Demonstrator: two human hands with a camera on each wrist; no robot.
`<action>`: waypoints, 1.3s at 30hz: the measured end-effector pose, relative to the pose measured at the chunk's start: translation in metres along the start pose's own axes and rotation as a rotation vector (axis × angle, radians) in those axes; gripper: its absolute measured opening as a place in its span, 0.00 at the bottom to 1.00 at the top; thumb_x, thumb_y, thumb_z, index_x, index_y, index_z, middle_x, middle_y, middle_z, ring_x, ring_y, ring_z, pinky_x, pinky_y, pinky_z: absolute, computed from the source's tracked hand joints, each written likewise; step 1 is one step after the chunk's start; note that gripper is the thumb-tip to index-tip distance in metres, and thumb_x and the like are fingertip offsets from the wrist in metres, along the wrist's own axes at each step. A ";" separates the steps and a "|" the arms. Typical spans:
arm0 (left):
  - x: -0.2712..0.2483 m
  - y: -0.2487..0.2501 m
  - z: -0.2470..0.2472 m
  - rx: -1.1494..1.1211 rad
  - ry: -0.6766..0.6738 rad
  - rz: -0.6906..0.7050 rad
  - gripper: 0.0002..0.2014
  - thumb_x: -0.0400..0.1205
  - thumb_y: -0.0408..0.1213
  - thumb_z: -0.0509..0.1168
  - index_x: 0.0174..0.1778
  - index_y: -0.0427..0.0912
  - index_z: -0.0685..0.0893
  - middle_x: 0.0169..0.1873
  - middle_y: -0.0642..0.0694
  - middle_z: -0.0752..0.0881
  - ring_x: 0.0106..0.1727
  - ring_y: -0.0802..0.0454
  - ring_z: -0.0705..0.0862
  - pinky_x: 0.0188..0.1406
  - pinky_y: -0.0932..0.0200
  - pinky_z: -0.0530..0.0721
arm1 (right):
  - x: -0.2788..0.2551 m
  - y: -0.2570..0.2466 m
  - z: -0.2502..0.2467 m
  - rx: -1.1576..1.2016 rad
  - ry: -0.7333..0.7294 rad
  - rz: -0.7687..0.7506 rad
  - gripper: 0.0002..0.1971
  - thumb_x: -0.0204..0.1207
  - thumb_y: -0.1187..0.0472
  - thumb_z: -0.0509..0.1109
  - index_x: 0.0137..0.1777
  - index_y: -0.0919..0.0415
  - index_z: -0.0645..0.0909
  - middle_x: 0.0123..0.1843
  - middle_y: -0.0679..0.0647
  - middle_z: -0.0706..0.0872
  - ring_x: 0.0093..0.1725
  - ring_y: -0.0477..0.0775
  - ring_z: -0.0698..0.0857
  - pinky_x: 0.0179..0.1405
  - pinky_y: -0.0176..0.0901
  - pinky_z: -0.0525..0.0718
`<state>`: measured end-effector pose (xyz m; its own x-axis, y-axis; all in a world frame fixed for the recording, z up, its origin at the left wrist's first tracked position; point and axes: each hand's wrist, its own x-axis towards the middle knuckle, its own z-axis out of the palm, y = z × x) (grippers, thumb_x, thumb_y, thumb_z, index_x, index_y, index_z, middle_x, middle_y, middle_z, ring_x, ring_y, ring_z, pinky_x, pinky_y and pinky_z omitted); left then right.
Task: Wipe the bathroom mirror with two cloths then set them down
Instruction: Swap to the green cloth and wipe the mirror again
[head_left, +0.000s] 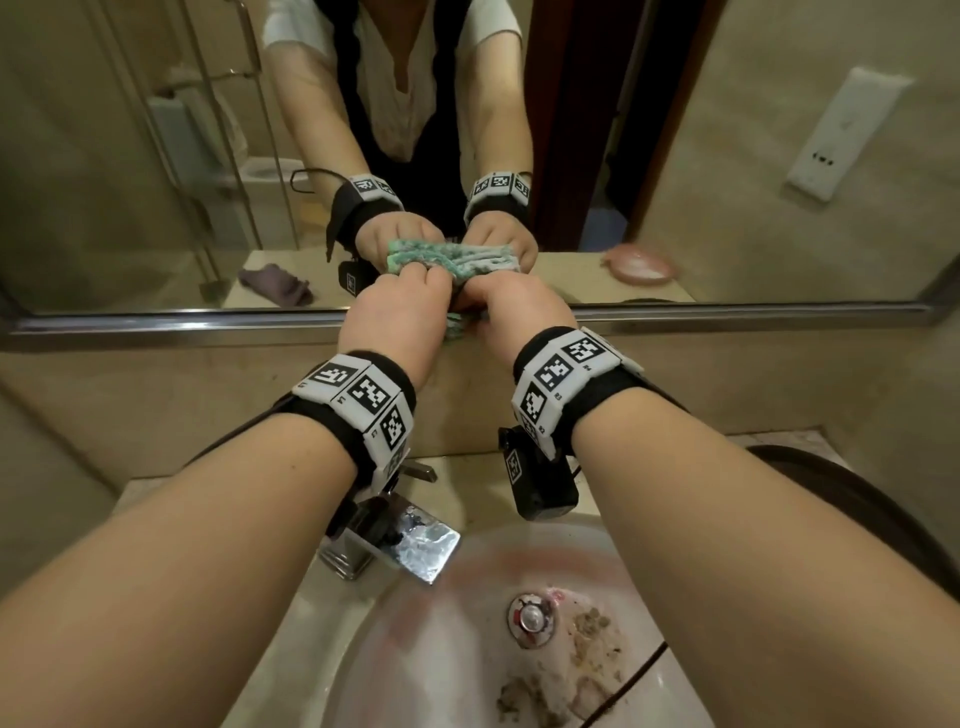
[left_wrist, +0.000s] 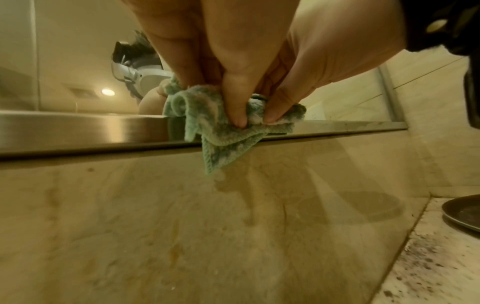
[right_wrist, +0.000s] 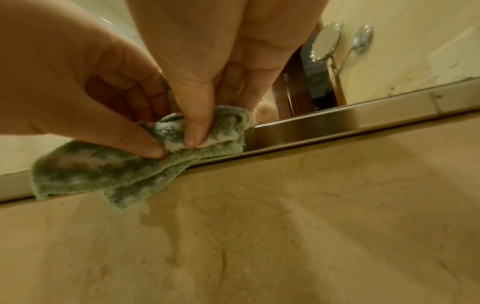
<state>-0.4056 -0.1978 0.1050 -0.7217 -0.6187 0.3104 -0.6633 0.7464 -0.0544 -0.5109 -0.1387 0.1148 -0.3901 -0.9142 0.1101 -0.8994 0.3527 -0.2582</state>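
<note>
A green-and-white cloth (head_left: 460, 323) is bunched in folded layers against the bottom of the bathroom mirror (head_left: 130, 156), hanging over its metal frame (head_left: 182, 325). I cannot tell whether it is one cloth or two. My left hand (head_left: 410, 306) and right hand (head_left: 498, 301) sit side by side and both pinch it. In the left wrist view the left hand (left_wrist: 233, 111) pinches the cloth (left_wrist: 221, 144) with its thumb on the front. The right wrist view shows the right hand (right_wrist: 197, 131) pinching the cloth (right_wrist: 91, 170) beside the left thumb.
Below the mirror are a beige stone wall and a chrome faucet (head_left: 395, 535) over a sink (head_left: 441, 649) with brown debris. A dark tray (head_left: 883, 499) lies at right. The mirror reflects a purple cloth (head_left: 275, 283) and a pink dish (head_left: 641, 265). A white socket plate (head_left: 841, 135) is on the right wall.
</note>
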 end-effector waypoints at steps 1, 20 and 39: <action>0.000 0.003 0.000 0.004 0.002 0.003 0.15 0.84 0.31 0.54 0.67 0.35 0.69 0.61 0.36 0.77 0.57 0.36 0.78 0.47 0.47 0.75 | -0.001 0.003 0.001 0.016 0.030 0.011 0.15 0.78 0.64 0.63 0.62 0.50 0.81 0.62 0.52 0.83 0.61 0.55 0.81 0.56 0.46 0.81; 0.032 0.120 0.005 0.028 0.025 0.045 0.16 0.84 0.31 0.54 0.68 0.36 0.68 0.61 0.37 0.77 0.57 0.38 0.79 0.46 0.49 0.76 | -0.025 0.114 -0.034 0.001 0.042 0.017 0.18 0.75 0.70 0.65 0.60 0.50 0.82 0.59 0.52 0.85 0.59 0.57 0.82 0.56 0.51 0.82; 0.074 0.261 0.010 -0.010 0.027 0.133 0.16 0.82 0.32 0.55 0.66 0.36 0.72 0.59 0.38 0.78 0.56 0.39 0.80 0.47 0.49 0.79 | -0.055 0.257 -0.075 0.049 0.070 0.071 0.16 0.76 0.65 0.67 0.61 0.49 0.83 0.61 0.51 0.84 0.62 0.55 0.80 0.58 0.45 0.79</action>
<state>-0.6340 -0.0512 0.1045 -0.7971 -0.5077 0.3268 -0.5604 0.8236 -0.0873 -0.7356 0.0178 0.1147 -0.4669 -0.8703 0.1565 -0.8589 0.4043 -0.3143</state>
